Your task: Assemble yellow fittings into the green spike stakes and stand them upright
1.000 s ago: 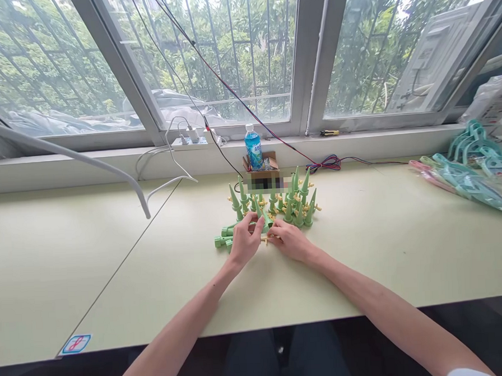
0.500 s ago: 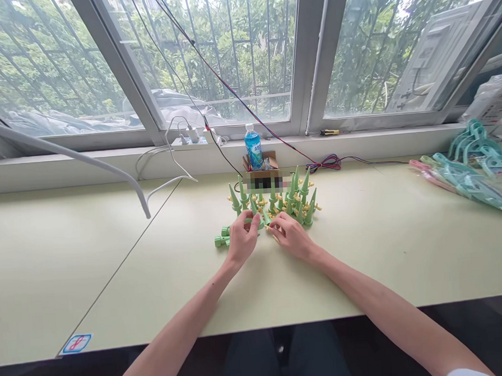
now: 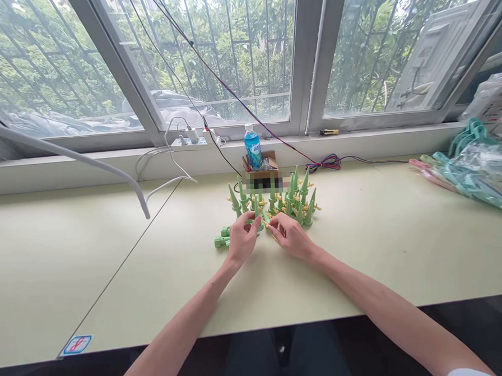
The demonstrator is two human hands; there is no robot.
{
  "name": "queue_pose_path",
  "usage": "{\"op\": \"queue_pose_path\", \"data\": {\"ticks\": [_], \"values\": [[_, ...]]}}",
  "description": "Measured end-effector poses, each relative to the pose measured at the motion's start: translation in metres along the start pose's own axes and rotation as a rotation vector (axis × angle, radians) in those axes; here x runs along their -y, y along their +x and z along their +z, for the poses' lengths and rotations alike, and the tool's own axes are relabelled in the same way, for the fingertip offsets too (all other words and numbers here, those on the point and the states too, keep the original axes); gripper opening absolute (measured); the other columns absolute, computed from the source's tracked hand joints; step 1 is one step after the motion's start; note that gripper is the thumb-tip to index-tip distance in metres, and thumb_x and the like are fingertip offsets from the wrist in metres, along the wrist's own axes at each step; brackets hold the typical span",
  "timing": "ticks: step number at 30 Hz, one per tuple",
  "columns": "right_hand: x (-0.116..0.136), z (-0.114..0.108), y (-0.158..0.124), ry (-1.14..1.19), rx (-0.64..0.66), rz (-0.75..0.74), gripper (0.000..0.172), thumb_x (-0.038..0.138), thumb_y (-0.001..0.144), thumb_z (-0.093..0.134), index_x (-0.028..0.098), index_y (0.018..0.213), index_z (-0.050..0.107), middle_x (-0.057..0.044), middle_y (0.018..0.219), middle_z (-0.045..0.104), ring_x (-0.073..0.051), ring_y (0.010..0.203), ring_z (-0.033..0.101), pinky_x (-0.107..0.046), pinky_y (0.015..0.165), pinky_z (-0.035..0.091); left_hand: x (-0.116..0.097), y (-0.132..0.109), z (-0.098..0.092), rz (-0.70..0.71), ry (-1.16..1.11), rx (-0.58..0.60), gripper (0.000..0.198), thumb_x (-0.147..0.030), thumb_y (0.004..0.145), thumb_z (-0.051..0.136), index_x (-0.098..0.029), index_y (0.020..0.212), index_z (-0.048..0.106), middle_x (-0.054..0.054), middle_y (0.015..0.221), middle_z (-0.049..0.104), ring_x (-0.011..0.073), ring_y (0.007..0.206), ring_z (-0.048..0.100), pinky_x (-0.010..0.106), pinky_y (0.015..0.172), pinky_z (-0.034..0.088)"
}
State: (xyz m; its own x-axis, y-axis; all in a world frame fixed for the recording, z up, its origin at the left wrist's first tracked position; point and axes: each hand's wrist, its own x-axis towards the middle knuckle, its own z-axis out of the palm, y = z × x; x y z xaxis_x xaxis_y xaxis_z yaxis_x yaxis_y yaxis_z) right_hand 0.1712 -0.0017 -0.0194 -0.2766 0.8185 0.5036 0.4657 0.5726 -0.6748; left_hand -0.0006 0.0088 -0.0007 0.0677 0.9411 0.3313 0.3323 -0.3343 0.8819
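Note:
My left hand [image 3: 243,235] is closed around a green cone-shaped watering spike [image 3: 257,208], its point upward. Close beside it, my right hand [image 3: 290,231] pinches a small yellow valve [image 3: 267,225], partly hidden by the fingertips, at the foot of the green spikes. The two hands are almost touching. Behind them stand several more green spikes [image 3: 305,189], points up, with yellow valves [image 3: 317,208] sticking out of their sides. Left of my left hand, several green capped pieces [image 3: 218,242] lie on their sides.
A blue-liquid bottle [image 3: 253,148] stands with a small cardboard box [image 3: 270,163] by the sill. Coiled wires [image 3: 329,162] lie at the back. Bagged teal hangers [image 3: 477,170] lie at the right. A white cable [image 3: 106,162] arches over the pale table [image 3: 364,260] at left.
The spike in my left hand has shifted slightly to the right and stands more upright. My right fingers have moved a little at the yellow valve. Both arms are nearly still.

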Motion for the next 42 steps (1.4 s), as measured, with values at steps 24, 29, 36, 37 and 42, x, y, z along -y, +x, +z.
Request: {"op": "queue_pose_path", "data": {"ticks": [24, 29, 36, 37, 42], "values": [[-0.0004, -0.0006, 0.0000, 0.028, 0.019, -0.067, 0.012, 0.024, 0.097, 0.048, 0.019, 0.087, 0.054, -0.003, 0.081, 0.054, -0.014, 0.065, 0.047, -0.027, 0.061, 0.039, 0.0049, 0.0010, -0.0002, 0.079, 0.044, 0.029, 0.023, -0.040, 0.087, 0.059, -0.019, 0.092, 0.063, 0.002, 0.088, 0.062, 0.0056, 0.047, 0.038, 0.022, 0.043, 0.032], [-0.0019, 0.0000, 0.0003, 0.037, 0.012, -0.066, 0.014, 0.024, 0.097, 0.047, 0.018, 0.086, 0.053, -0.003, 0.079, 0.053, -0.014, 0.066, 0.047, -0.027, 0.061, 0.038, 0.0056, 0.0001, -0.0001, 0.072, 0.026, 0.044, 0.022, -0.040, 0.088, 0.059, -0.018, 0.091, 0.062, 0.003, 0.088, 0.060, 0.0052, 0.047, 0.040, 0.021, 0.042, 0.032], [-0.0044, -0.0008, 0.0012, 0.032, -0.006, -0.073, 0.017, 0.024, 0.098, 0.043, 0.018, 0.088, 0.055, -0.004, 0.081, 0.054, -0.014, 0.067, 0.047, -0.027, 0.061, 0.037, 0.0077, -0.0004, 0.0012, 0.089, 0.031, 0.037, 0.022, -0.040, 0.088, 0.059, -0.018, 0.091, 0.061, 0.002, 0.085, 0.061, 0.0057, 0.047, 0.042, 0.021, 0.042, 0.034], [-0.0046, -0.0008, 0.0013, 0.033, -0.007, -0.072, 0.017, 0.024, 0.098, 0.043, 0.018, 0.088, 0.055, -0.004, 0.081, 0.054, -0.015, 0.067, 0.047, -0.027, 0.061, 0.037, 0.0078, -0.0004, 0.0012, 0.090, 0.030, 0.037, 0.022, -0.039, 0.088, 0.059, -0.018, 0.091, 0.061, 0.002, 0.085, 0.061, 0.0056, 0.047, 0.042, 0.021, 0.042, 0.034], [-0.0050, -0.0007, 0.0009, 0.039, -0.006, -0.064, 0.017, 0.024, 0.098, 0.043, 0.018, 0.088, 0.055, -0.003, 0.080, 0.054, -0.015, 0.067, 0.048, -0.027, 0.061, 0.037, 0.0079, -0.0007, 0.0013, 0.083, 0.024, 0.042, 0.022, -0.040, 0.089, 0.058, -0.019, 0.091, 0.061, 0.002, 0.085, 0.061, 0.0057, 0.047, 0.042, 0.021, 0.042, 0.034]]}}
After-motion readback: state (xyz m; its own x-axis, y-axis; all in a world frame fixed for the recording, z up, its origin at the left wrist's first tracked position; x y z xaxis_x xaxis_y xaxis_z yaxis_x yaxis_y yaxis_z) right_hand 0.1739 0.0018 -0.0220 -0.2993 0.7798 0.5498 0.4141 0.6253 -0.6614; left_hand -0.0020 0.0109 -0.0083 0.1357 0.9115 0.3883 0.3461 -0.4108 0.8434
